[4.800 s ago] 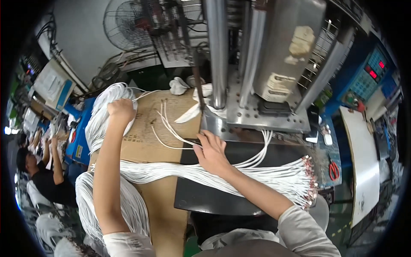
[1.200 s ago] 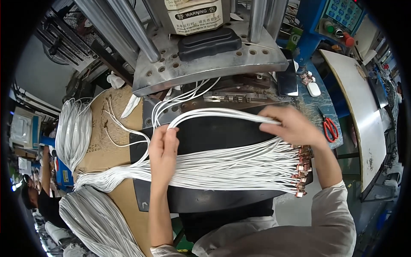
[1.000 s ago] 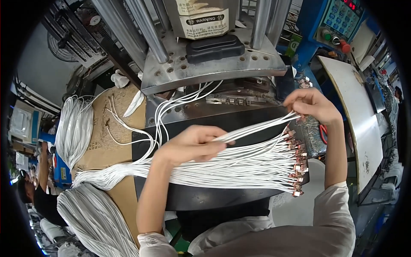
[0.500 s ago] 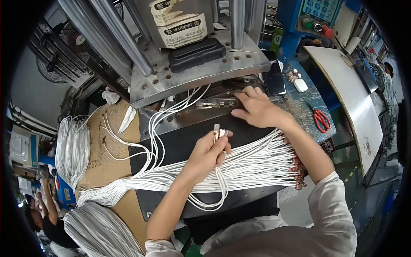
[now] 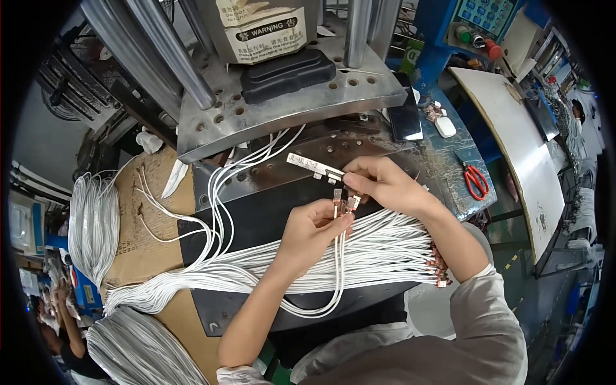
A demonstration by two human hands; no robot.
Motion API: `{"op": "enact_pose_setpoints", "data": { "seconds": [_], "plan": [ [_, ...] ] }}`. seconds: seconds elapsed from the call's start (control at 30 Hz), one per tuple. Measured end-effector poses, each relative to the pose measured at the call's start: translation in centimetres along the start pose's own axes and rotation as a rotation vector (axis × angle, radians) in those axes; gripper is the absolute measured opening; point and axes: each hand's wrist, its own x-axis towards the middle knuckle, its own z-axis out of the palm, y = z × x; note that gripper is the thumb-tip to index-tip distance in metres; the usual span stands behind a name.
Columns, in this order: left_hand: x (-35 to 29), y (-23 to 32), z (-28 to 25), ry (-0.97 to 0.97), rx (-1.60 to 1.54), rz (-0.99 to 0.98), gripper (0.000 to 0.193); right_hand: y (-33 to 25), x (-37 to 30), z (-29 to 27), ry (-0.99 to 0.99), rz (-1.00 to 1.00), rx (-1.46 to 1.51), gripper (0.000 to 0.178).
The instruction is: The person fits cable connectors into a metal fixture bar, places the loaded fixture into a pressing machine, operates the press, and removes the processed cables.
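My left hand (image 5: 307,236) is closed around a few white cables, and their metal-and-copper connectors (image 5: 338,194) stick up past the thumb. My right hand (image 5: 396,187) pinches one end of a narrow metal bar (image 5: 307,164), with small blocks along its lower edge. The bar is raised over the press bed, tilted, its free end pointing left. The fingers of both hands are close together, just above the connectors. Beneath them a thick spread of white cables (image 5: 378,247) lies across a black mat (image 5: 256,223), copper-coloured ends (image 5: 441,273) at the right.
A steel press plate (image 5: 289,106) on thick columns, carrying a black block (image 5: 289,75), overhangs the far side. Red-handled pliers (image 5: 475,181) and a phone (image 5: 405,119) lie to the right. Coiled cables (image 5: 94,224) rest on cardboard (image 5: 151,221) at left.
My right hand has lifted the metal bar off the press bed and brought it nearer. My left hand, still gripping the cables, has shifted slightly right toward it.
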Motion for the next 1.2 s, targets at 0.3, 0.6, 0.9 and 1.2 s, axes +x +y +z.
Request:
{"op": "enact_pose_setpoints", "data": {
  "seconds": [0.3,0.6,0.9,1.2],
  "plan": [
    [-0.3,0.3,1.0,0.097,-0.02,0.017,0.018,0.0,-0.5,0.0,-0.029,-0.055,0.191,0.029],
    [0.1,0.5,0.6,0.083,-0.044,-0.023,0.02,-1.1,-1.1,0.6,-0.055,0.009,0.115,0.03],
    [-0.4,1.3,0.6,0.154,-0.064,-0.086,0.019,-0.6,-1.2,0.5,-0.08,-0.066,0.103,0.026],
    [-0.3,1.8,0.2,0.128,0.013,-0.112,0.019,-1.1,-1.1,-0.6,-0.16,-0.05,0.056,0.024]
  ]
}}
